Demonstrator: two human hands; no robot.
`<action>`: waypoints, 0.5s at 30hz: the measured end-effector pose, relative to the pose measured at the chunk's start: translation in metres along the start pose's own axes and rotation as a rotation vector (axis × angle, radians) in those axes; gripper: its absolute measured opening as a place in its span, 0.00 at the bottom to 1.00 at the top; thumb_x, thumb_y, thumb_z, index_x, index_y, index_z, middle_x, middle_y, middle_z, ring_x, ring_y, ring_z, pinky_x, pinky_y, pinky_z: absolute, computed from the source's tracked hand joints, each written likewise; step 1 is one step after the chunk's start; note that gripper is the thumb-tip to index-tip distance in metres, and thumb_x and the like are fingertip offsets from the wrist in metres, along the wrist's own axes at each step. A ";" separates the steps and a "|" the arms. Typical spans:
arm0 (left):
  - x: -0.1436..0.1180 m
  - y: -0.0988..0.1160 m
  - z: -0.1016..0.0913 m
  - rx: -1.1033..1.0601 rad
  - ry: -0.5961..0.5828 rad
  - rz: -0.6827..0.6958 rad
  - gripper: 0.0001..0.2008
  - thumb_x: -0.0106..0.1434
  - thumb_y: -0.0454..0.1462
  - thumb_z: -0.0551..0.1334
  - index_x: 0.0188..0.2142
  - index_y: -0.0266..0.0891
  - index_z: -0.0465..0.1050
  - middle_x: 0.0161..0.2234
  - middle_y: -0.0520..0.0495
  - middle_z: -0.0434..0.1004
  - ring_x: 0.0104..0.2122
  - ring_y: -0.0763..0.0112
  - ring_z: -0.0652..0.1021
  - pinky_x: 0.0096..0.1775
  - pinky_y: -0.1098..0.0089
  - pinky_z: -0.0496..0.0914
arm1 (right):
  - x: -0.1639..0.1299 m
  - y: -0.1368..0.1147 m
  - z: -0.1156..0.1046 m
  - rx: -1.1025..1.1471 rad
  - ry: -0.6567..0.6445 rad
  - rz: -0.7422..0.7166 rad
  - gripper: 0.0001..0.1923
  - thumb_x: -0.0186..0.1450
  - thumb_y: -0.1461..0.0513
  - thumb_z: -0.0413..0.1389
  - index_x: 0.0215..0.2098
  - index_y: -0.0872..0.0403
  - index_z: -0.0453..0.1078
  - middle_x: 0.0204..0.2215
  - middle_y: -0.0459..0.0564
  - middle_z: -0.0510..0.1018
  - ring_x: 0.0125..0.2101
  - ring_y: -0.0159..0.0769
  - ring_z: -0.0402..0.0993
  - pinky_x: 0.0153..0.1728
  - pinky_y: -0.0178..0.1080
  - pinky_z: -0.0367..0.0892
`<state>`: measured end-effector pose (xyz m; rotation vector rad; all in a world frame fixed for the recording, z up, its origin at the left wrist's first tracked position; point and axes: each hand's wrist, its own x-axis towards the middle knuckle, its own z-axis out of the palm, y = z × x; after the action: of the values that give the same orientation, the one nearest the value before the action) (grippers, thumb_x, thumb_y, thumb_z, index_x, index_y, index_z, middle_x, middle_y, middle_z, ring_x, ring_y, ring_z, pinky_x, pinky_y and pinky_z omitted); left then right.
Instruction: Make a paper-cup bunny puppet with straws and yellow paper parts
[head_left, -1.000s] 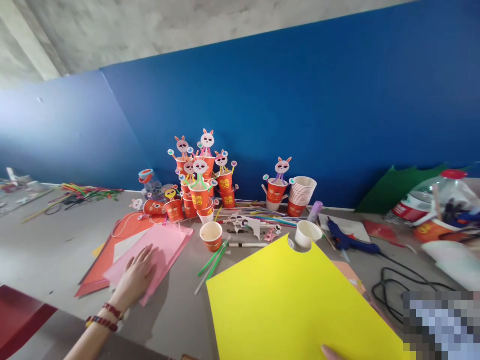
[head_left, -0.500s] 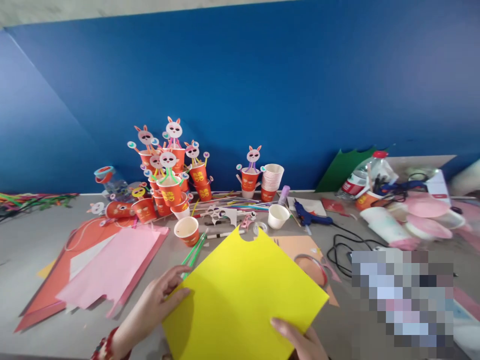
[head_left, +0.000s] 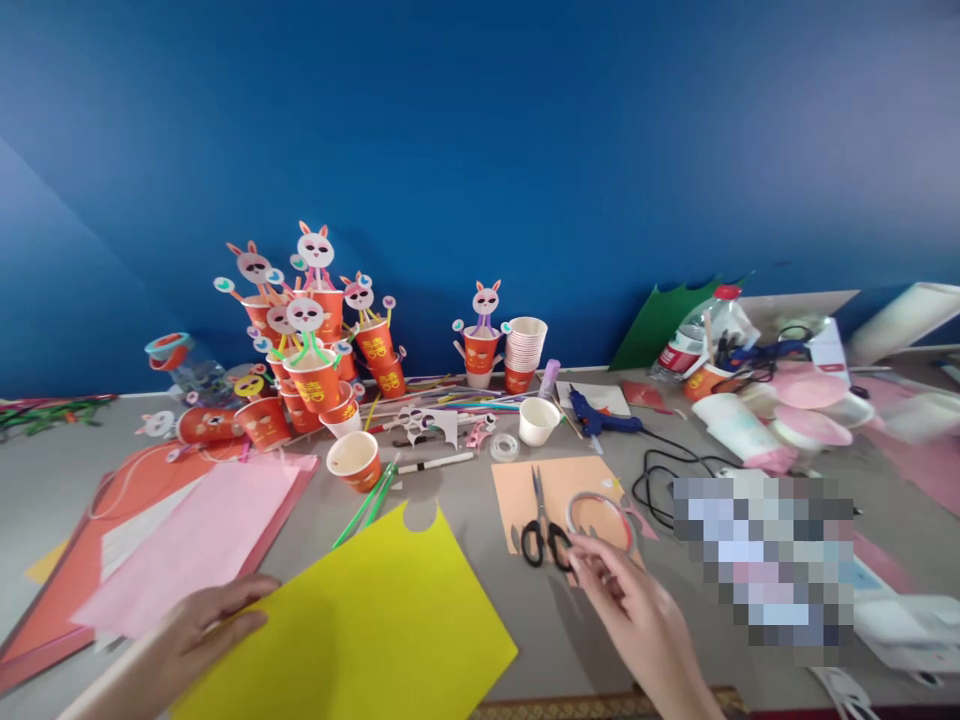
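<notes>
On cups [head_left: 313, 385], yellow double-happiness characters

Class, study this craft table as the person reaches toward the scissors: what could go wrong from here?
The right hand is at the handles of the scissors, right beside a tape ring; it might knock or snag the ring. The left hand only rests on the edge of the yellow sheet, so the sheet may slide. The glue gun cord loops close by and could catch the wrist.
</notes>
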<state>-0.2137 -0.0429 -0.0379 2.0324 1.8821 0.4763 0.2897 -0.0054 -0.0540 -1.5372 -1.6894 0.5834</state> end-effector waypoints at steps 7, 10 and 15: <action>0.026 0.054 0.001 -0.145 -0.303 0.083 0.17 0.67 0.47 0.55 0.50 0.54 0.76 0.47 0.54 0.82 0.42 0.63 0.82 0.42 0.74 0.76 | 0.015 -0.006 0.026 -0.446 0.014 -0.340 0.13 0.67 0.62 0.51 0.49 0.51 0.70 0.43 0.54 0.80 0.41 0.47 0.78 0.38 0.43 0.74; 0.042 0.068 0.011 -0.049 -0.288 0.130 0.17 0.68 0.47 0.53 0.51 0.53 0.75 0.49 0.53 0.81 0.46 0.62 0.81 0.46 0.72 0.74 | 0.016 -0.006 0.031 -0.485 0.001 -0.326 0.13 0.67 0.63 0.51 0.49 0.51 0.70 0.44 0.54 0.79 0.42 0.47 0.77 0.37 0.43 0.74; 0.054 0.066 0.025 0.297 -0.151 0.135 0.17 0.67 0.46 0.54 0.50 0.51 0.75 0.47 0.49 0.82 0.45 0.57 0.81 0.44 0.63 0.76 | 0.015 -0.003 0.028 -0.474 -0.002 -0.320 0.12 0.67 0.63 0.50 0.47 0.52 0.71 0.45 0.54 0.79 0.43 0.46 0.77 0.40 0.43 0.74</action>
<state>-0.1397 0.0063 -0.0294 2.3213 1.8213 0.0725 0.2661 0.0128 -0.0654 -1.5228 -2.1235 0.0137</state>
